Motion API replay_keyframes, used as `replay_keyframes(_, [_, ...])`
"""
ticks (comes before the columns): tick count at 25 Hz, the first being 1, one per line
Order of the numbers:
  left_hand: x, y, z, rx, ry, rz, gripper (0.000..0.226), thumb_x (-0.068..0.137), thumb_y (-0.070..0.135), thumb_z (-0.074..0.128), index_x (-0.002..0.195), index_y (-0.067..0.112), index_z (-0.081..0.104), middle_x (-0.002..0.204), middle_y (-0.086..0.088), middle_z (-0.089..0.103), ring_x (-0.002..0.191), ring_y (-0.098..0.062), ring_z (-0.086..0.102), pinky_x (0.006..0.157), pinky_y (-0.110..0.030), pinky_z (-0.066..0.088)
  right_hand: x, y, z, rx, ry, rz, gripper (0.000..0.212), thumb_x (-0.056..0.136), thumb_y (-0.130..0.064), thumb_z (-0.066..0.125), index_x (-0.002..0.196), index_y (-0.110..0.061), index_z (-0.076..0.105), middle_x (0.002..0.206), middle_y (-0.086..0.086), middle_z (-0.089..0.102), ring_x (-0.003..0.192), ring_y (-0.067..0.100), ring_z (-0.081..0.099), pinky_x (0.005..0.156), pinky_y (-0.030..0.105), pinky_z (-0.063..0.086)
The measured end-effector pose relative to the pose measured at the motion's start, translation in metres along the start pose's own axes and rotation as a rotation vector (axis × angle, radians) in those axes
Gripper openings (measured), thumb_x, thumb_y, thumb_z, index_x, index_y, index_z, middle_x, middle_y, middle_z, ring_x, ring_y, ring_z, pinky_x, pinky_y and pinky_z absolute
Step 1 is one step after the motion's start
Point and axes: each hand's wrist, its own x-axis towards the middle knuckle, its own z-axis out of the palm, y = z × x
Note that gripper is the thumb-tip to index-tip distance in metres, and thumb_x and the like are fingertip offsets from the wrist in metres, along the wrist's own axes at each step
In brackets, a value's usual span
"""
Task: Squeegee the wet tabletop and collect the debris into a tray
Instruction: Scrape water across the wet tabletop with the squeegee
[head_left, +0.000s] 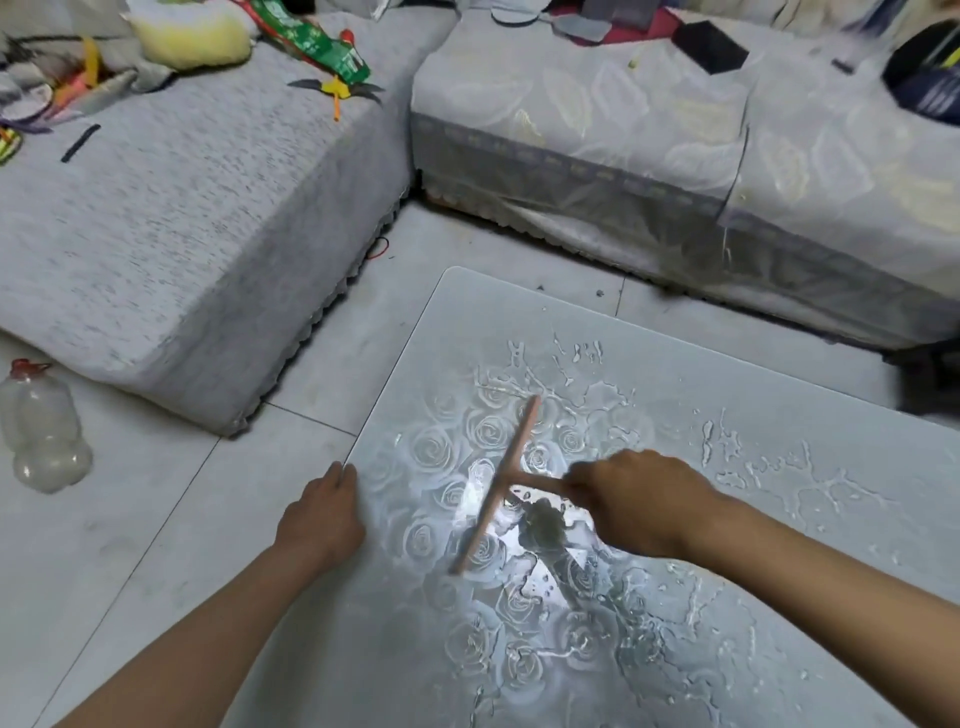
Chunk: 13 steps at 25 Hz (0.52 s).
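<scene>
Squeegee on tabletop — bottle left

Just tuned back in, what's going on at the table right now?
A person is squeegeeing a wet glass tabletop. The right hand grips the handle of a pink squeegee, whose blade lies on the rose-patterned middle of the surface. The left hand rests at the table's left edge and holds nothing. Streaks and puddles of water lie across much of the top, mostly right of the blade. No tray is in view.
</scene>
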Motion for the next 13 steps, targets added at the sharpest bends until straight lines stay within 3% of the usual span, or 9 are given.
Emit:
replay_keyframes(6, [0.043, 0.002, -0.022, -0.054, -0.061, 0.081, 0.06, 0.09, 0.011, 0.041, 0.146, 0.008, 0.022, 0.147, -0.01, 0.035, 0.131, -0.028, 0.039, 0.102, -0.038, 0.039, 0.06, -0.058, -0.037, -0.021, 0.127, -0.109, 0.03, 0.089, -0.025, 0.048, 0.117, -0.027, 0.059, 0.108, 0.007, 0.062, 0.096, 0.031, 0.06, 0.066, 0.03, 0.038])
replay_keyframes(8, [0.057, -0.004, -0.026, -0.076, -0.061, 0.108, 0.048, 0.089, 0.011, 0.041, 0.136, 0.006, 0.032, 0.135, -0.013, 0.046, 0.122, -0.03, 0.047, 0.097, -0.038, 0.043, 0.09, -0.082, -0.042, -0.039, 0.109, -0.146, 0.033, 0.089, -0.024, 0.048, 0.12, -0.026, 0.058, 0.113, 0.008, 0.061, 0.102, 0.032, 0.059, 0.068, 0.03, 0.037])
replay_keyframes(13, [0.087, -0.025, -0.043, -0.122, -0.059, 0.155, 0.054, 0.088, 0.008, 0.041, 0.142, 0.012, 0.035, 0.131, -0.007, 0.053, 0.121, -0.026, 0.049, 0.099, -0.033, 0.041, 0.063, -0.053, -0.032, 0.067, -0.019, -0.007, 0.026, 0.095, -0.031, 0.043, 0.118, -0.029, 0.053, 0.106, 0.007, 0.063, 0.094, 0.031, 0.059, 0.069, 0.031, 0.043])
